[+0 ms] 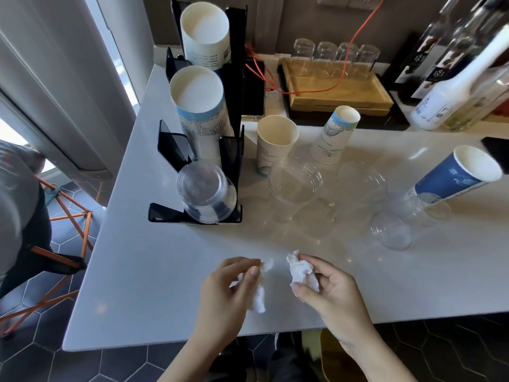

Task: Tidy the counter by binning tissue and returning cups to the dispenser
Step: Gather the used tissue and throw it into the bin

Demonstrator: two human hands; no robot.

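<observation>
My left hand [234,288] grips a crumpled white tissue [259,300] just above the white counter [154,271] near its front edge. My right hand [327,288] holds a second tissue wad [298,268] beside it. The black cup dispenser [232,86] stands at the counter's left with two stacks of paper cups [201,106] and a stack of clear plastic cups [206,194]. Loose on the counter are an upright paper cup [272,144], an upside-down paper cup [334,135], a blue paper cup [457,175] on its side, and several clear plastic cups [296,186].
A wooden tray [341,92] with upturned glasses [334,56] sits at the back, crossed by an orange cable [303,92]. Bottles [451,86] crowd the back right. A dark phone [495,153] lies at the right edge. An orange-legged stool [71,216] stands left of the counter.
</observation>
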